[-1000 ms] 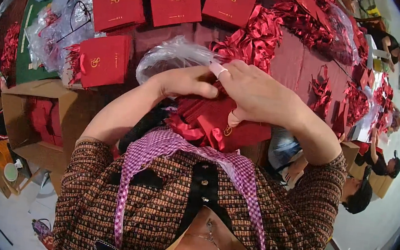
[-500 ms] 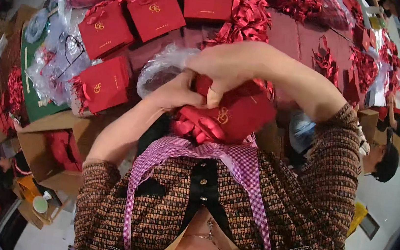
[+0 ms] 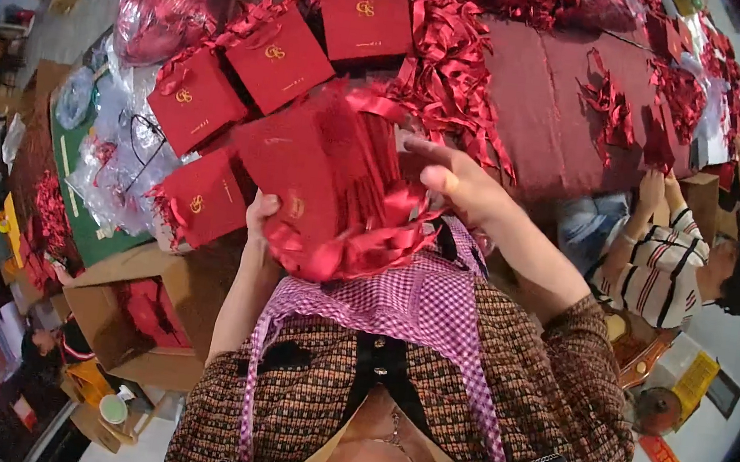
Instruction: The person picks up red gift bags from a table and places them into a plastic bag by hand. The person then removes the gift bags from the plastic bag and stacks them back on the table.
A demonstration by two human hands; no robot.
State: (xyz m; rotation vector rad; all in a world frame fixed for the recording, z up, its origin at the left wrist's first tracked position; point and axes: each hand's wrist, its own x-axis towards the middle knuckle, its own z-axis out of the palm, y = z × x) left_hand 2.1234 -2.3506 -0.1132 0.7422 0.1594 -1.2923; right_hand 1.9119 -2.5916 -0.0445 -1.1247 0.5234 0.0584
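Note:
A thick bundle of flat red paper gift bags (image 3: pixel 291 163) with shiny red ribbon handles is tilted in front of my chest. My left hand (image 3: pixel 264 219) grips its left side, the thumb on the front bag and the other fingers hidden behind. The bags' edges fan apart on the right, and ribbon loops hang at the near and far ends. My right hand (image 3: pixel 466 185) is just right of the bundle, open with its fingers stretched out, holding nothing. Its fingertips come close to the bags' edges; whether they touch a ribbon, I cannot tell.
More red bag stacks (image 3: pixel 280 57) lie on the dark red table (image 3: pixel 541 95), beside a ribbon heap (image 3: pixel 457 68). Clear plastic bags (image 3: pixel 128 149) lie at left, above an open cardboard box (image 3: pixel 120 303) holding red items. A co-worker in a striped shirt (image 3: pixel 657 273) handles red pieces at right.
The bundle has turned and moved left, its edges now fanned. My right hand has let go and drawn back to the right. The clear plastic by my hands no longer shows there.

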